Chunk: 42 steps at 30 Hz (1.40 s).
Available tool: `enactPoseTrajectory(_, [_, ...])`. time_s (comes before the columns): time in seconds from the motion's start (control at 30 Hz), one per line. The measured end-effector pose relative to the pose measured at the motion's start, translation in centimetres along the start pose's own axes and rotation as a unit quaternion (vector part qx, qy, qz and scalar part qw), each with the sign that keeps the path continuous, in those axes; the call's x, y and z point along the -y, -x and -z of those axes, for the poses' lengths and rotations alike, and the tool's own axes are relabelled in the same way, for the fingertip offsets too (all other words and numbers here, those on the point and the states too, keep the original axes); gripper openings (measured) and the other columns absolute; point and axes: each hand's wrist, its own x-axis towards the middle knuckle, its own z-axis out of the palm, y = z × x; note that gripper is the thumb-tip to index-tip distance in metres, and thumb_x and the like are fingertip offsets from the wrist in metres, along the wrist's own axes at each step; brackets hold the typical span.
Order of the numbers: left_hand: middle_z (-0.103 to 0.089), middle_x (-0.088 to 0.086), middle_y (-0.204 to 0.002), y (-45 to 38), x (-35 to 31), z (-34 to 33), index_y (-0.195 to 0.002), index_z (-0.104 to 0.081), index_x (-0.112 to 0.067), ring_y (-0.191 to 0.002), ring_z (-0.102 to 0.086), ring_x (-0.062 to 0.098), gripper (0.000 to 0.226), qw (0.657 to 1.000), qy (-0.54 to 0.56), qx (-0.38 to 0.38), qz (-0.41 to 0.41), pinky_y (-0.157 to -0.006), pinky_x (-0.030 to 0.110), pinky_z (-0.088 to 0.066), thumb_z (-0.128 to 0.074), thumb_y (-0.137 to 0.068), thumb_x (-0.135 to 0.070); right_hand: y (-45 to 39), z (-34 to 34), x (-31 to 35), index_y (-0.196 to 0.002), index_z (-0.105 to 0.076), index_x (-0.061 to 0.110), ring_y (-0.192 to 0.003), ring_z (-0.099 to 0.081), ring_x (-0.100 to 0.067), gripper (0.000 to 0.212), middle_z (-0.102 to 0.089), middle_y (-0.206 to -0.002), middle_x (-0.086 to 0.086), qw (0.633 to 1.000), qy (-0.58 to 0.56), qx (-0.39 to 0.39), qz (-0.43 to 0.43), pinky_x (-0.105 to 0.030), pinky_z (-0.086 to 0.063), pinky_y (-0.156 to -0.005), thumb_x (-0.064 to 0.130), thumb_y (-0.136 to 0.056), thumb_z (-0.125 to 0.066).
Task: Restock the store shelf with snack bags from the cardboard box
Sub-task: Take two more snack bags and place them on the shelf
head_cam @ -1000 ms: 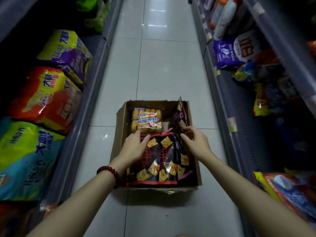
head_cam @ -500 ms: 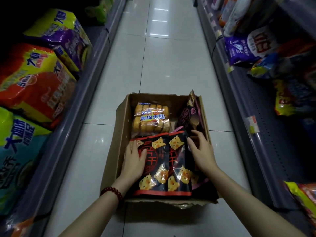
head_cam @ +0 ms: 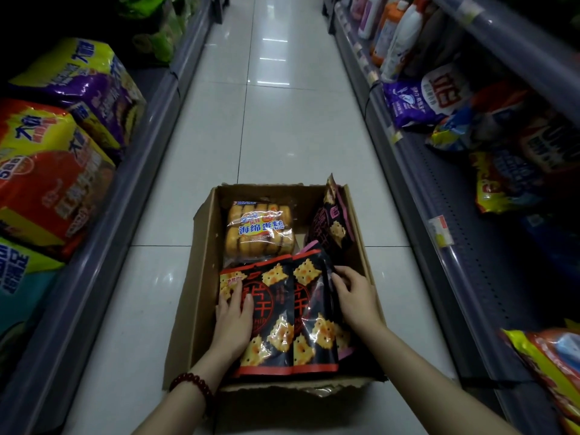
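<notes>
Both hands are in the cardboard box (head_cam: 201,277): left hand (head_cam: 233,321) flat on the black cracker bags (head_cam: 282,315), right hand (head_cam: 356,296) curled around their right edge. These glossy bags could slip apart when lifted, because only the sides are held.

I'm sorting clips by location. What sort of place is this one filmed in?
Most likely a shop aisle: stocked shelves on both sides, a price tag on the right shelf edge, and a cardboard box of snack bags on the tiled floor.
</notes>
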Motion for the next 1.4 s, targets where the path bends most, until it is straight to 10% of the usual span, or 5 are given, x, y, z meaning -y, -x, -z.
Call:
enactPoseTrajectory(0.37, [-0.015,0.010,-0.158,0.4,0.0,0.4,-0.150,-0.009,-0.039,-0.140,-0.028,0.033,0.065,0.999,0.043,-0.016,0.021,-0.111,0.050,-0.032,-0.039,-0.094,-0.053,0.6,1.0,0.1,-0.109,-0.069,0.015,-0.091,-0.065,-0.008,0.021,-0.071,-0.095,0.004,0.994,-0.075,-0.077,0.010,-0.017,-0.051,-0.078,0.016,-0.094,-0.055])
enactPoseTrajectory(0.87, [-0.050,0.009,-0.137,2.2,-1.1,1.1,-0.146,-0.025,-0.017,-0.123,-0.053,0.027,0.096,0.988,0.142,-0.042,0.050,-0.100,0.046,-0.047,-0.074,-0.070,-0.051,1.3,1.8,-0.4,-0.113,-0.066,0.018,-0.097,-0.068,-0.013,0.024,-0.071,-0.101,0.005,0.993,-0.118,0.021,0.015,-0.042,-0.057,-0.087,0.020,-0.088,-0.064])
enactPoseTrajectory(1.0, [-0.052,0.010,-0.133,2.1,-1.2,1.2,-0.141,-0.034,-0.020,-0.117,-0.055,0.028,0.119,0.991,0.109,-0.052,0.059,-0.095,0.048,-0.051,-0.073,-0.044,-0.077,1.4,2.2,-0.3,-0.107,-0.065,0.020,-0.096,-0.066,-0.010,0.016,-0.070,-0.100,0.006,0.993,-0.115,0.012,0.031,-0.040,-0.056,-0.088,0.016,-0.092,-0.058])
enactPoseTrajectory(1.2, [-0.054,0.003,-0.127,1.6,-2.1,2.2,-0.129,-0.043,-0.029,-0.113,-0.057,0.026,0.112,0.988,0.139,-0.030,0.057,-0.094,0.050,-0.050,-0.079,-0.033,-0.073,1.7,2.7,0.0,-0.111,-0.058,0.022,-0.096,-0.068,-0.010,0.019,-0.071,-0.101,0.004,0.991,-0.126,0.019,0.030,-0.041,-0.057,-0.087,0.012,-0.095,-0.053])
enactPoseTrajectory(1.4, [-0.069,0.005,-0.106,2.4,-4.1,4.2,-0.102,-0.060,-0.021,-0.100,-0.065,0.026,0.050,0.963,0.253,0.056,0.071,-0.094,0.048,-0.050,-0.087,-0.061,-0.026,1.7,3.3,1.6,-0.131,-0.054,0.018,-0.110,-0.061,-0.012,0.036,-0.064,-0.120,0.003,0.989,-0.137,0.000,0.057,-0.035,-0.053,-0.094,0.014,-0.096,-0.052])
